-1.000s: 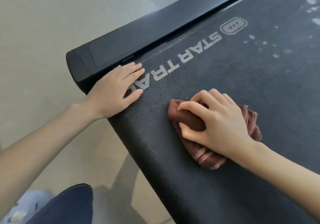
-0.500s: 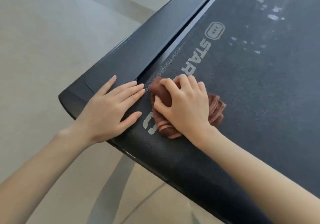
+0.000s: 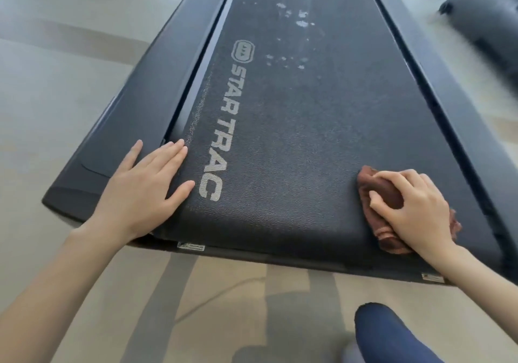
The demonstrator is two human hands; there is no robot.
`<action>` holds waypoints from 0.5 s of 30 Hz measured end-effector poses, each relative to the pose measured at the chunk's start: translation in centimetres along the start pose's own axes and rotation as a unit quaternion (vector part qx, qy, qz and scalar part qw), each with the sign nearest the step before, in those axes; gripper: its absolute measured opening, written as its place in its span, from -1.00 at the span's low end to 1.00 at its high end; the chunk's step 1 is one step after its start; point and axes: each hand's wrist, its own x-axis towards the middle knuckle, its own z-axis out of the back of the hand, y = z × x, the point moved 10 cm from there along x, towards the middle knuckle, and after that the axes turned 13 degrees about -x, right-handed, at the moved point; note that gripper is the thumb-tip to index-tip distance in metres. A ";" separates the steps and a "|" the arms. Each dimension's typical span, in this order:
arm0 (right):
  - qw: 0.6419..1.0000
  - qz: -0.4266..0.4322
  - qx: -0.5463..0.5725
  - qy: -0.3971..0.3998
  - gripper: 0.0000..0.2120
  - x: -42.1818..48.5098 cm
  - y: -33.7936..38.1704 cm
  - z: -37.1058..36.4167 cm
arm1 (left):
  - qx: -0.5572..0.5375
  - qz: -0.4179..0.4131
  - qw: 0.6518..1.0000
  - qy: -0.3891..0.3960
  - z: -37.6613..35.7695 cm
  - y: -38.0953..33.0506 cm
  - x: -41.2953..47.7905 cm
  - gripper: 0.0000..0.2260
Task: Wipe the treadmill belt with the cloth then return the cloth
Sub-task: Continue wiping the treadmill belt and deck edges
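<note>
Brown cloth (image 3: 388,193) in right hand (image 3: 414,211), belt (image 3: 294,138) stretching straight away

Views: one, a wide-angle camera worn on my head.
Facing: forward and down, along the treadmill belt (image 3: 294,138) from its near end, the belt narrowing toward the top edge.
Nearness: close; my left hand (image 3: 140,191) and my right hand (image 3: 412,211), gripping the cloth (image 3: 385,193), sit in the lower half.
Bottom edge: my knee (image 3: 392,334) over the floor (image 3: 56,82).
</note>
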 end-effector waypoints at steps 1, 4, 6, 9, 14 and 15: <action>1.000 -0.017 -0.006 0.003 -0.57 -0.1 -0.4 -0.1 | 0.000 0.000 1.000 -0.002 0.0 0.1 0.0 -0.37; 0.999 -0.040 -0.010 -0.003 -0.59 0.1 1.6 -0.2 | -0.007 0.000 1.000 -0.011 -0.1 0.2 0.1 -0.37; 1.000 -0.012 -0.004 -0.016 -0.63 0.2 4.8 -0.2 | -0.019 0.004 1.000 -0.021 0.0 0.3 0.2 -0.38; 0.998 0.054 0.026 -0.031 -0.68 1.0 12.2 -0.1 | -0.069 0.010 0.997 -0.046 0.7 0.8 0.2 -0.43; 0.992 0.112 0.059 -0.023 -0.69 4.7 23.4 -1.0 | -0.065 0.088 0.989 -0.101 1.7 3.0 -0.3 -0.51; 0.992 0.112 0.057 -0.017 -0.68 5.7 24.3 -1.3 | -0.050 0.094 0.990 -0.096 1.6 2.9 -0.3 -0.49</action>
